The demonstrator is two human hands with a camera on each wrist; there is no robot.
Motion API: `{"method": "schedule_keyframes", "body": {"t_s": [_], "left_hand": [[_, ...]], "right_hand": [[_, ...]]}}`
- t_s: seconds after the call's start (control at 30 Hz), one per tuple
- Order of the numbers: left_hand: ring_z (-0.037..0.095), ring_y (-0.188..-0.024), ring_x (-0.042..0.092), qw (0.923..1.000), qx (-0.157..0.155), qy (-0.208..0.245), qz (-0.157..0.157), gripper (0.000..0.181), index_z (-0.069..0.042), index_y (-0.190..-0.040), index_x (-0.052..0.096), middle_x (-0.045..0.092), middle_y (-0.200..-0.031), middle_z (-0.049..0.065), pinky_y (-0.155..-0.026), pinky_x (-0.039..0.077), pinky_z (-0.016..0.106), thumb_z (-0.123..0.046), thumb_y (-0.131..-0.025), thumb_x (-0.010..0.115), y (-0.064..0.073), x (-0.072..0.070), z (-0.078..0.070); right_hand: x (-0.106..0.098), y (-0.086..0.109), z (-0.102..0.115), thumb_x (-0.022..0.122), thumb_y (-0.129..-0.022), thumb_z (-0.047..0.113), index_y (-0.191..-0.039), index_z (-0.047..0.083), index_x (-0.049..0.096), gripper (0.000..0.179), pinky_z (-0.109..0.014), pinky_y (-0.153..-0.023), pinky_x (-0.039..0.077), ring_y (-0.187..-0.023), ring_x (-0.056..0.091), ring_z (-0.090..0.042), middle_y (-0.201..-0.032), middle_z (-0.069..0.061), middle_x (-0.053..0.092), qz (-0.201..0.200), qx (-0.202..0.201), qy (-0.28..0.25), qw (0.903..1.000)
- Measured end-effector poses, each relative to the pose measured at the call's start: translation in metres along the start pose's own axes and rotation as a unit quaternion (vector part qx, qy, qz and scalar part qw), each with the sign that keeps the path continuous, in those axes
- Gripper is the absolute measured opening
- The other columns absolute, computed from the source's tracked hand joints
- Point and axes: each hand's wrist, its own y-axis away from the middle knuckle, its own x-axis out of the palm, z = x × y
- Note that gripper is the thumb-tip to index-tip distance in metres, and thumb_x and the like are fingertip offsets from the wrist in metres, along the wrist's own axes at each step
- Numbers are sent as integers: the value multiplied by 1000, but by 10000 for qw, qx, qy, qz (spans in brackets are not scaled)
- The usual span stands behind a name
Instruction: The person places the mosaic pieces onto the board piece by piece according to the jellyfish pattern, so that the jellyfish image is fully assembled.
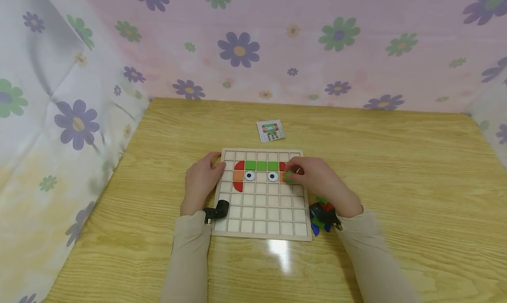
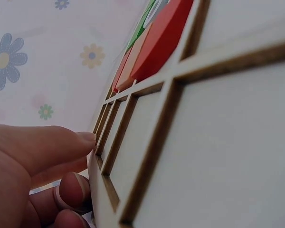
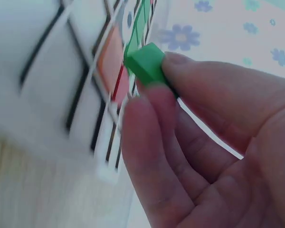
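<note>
A wooden grid board (image 1: pixel 253 226) lies on the table between both hands. My left hand (image 1: pixel 202 179) holds its left edge, the thumb at the rim and the other fingers curled against the side. Between thumb and fingertips my right hand (image 1: pixel 318 177) pinches a green block (image 3: pixel 147 61), close over the board's right columns. Three green squares (image 1: pixel 262 166) form a row on the board, with rounded red pieces (image 1: pixel 239 165) at its ends. Below are two eye pieces (image 1: pixel 249 175) and an orange square (image 1: pixel 238 175); another rounded red piece (image 1: pixel 238 187) sits under the orange one.
Behind the board lies a small picture card (image 1: pixel 271 131) with a red and green figure on a grid. A pile of green, red and blue pieces (image 1: pixel 315 229) sits right of the board, partly hidden under my right wrist. Flowered cloth (image 1: pixel 269 74) hangs behind the table.
</note>
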Motion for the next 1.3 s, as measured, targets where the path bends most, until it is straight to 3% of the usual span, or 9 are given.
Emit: {"method": "schedule_keyframes", "body": {"t_s": [0.17,0.57,0.87,1.07,1.3], "left_hand": [[17,-58,47,10000,-5,-27,23,39,-19,-120,56,52,-69,-2,-53,33,31,-38,-87,51,0,0,0],[17,-55,45,10000,-9,-49,0,39,-19,-120,56,51,-66,-2,-51,32,31,-40,-88,50,-1,0,-1],[17,-54,45,10000,20,30,-76,37,-20,-119,57,52,-65,-2,-51,32,31,-39,-88,49,-1,-1,0],[17,-55,45,10000,5,29,-83,37,-20,-119,57,51,-65,-3,-52,32,31,-39,-88,48,-1,-1,0],[17,-55,45,9999,13,103,-95,36,-20,-118,57,50,-65,-2,-53,32,31,-38,-88,48,0,-1,0]], "right_hand": [[13,-8,16,62,-84,22,-97,18,61,13,-31,-68,43,-76,53,-13,-84,5,59,159,-172,-26,9997],[34,-20,41,64,-80,19,-88,19,62,8,-28,-69,42,-75,53,-8,-79,9,59,-42,-364,-375,9986],[51,-24,50,66,-80,21,-86,19,64,7,-26,-67,44,-73,55,-5,-78,10,60,-304,-170,-676,9971],[58,-26,56,68,-78,21,-82,20,65,5,-25,-65,42,-70,51,-7,-75,10,59,-429,-31,-501,9978],[63,-26,61,68,-78,20,-80,18,65,5,-26,-63,40,-68,47,-10,-77,8,56,-478,-126,58,9988]]}}
